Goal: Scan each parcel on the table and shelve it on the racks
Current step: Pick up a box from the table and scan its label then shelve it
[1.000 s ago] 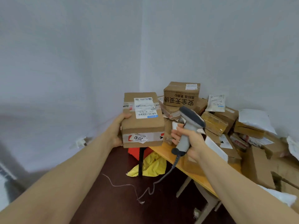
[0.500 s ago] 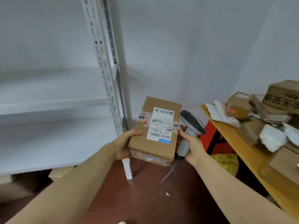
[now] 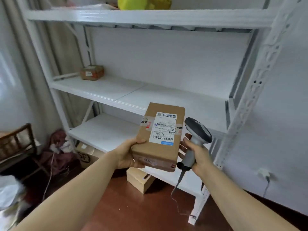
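A white metal rack [image 3: 246,104] stands against a pale wall over a red-brown floor [image 3: 133,210], with a curtain [image 3: 41,52] at its left end.

In front of the rack, the left grip [image 3: 126,154], a bare hand, is closed on a brown cardboard parcel [image 3: 166,150]. The thumb lies on the top face near the left edge and the fingers are underneath. The parcel is held in the air in front of the lower shelf [image 3: 103,130], tilted, with its white shipping label [image 3: 164,129] facing up. The right grip [image 3: 198,155] is closed round the handle of a grey barcode scanner [image 3: 197,132], just beside the parcel's right edge. Whether its fingertips touch the box cannot be told. The scanner's head rises above the hand, and its cable [image 3: 178,182] hangs down toward the floor.

On the middle shelf [image 3: 116,90], a small taped parcel [image 3: 91,72] sits at the far left. Something yellow [image 3: 143,3] rests on the top shelf. Cardboard boxes [image 3: 140,179] stand on the floor under the rack. A wooden chair [image 3: 16,144] is at the left, and a wall plug [image 3: 264,174] is at the right.
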### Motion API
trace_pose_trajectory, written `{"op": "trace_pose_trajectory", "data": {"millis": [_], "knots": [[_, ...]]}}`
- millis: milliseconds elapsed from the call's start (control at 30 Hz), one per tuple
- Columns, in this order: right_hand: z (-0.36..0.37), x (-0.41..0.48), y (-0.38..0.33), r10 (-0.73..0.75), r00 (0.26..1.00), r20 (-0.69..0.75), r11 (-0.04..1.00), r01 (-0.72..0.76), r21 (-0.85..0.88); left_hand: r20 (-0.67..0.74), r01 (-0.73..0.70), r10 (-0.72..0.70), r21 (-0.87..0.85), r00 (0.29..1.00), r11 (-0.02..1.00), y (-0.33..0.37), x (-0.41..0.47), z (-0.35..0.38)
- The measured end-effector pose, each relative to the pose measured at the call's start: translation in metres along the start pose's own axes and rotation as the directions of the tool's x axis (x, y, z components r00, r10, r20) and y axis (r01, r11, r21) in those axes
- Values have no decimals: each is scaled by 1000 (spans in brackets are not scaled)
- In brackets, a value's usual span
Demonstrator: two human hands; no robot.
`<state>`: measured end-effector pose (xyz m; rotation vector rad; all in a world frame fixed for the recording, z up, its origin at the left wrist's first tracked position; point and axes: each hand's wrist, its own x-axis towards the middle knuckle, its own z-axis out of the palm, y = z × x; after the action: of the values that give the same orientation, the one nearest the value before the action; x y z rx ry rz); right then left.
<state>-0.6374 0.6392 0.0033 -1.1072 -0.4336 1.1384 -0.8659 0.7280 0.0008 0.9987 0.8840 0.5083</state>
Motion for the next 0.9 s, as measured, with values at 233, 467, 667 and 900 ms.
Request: {"op": "trace_pose_trajectory", "data": {"millis": [233,467,667,900], "knots": [[164,76,46,14,981,192,995,4,-96,-290,-126,74,-163,954,979,69,-3,-159],[276,145,48,20,953,301,946,79,-314,-444,-171,55,-226,894,959,121,25,-257],[359,231,30,56,931,360,905,105,-412,-538,-209,48,-243,842,947,174,74,-316],[450,354,34,267,883,387,951,-176,-256,-629,-196,15,-220,777,956,249,151,-387]]}}
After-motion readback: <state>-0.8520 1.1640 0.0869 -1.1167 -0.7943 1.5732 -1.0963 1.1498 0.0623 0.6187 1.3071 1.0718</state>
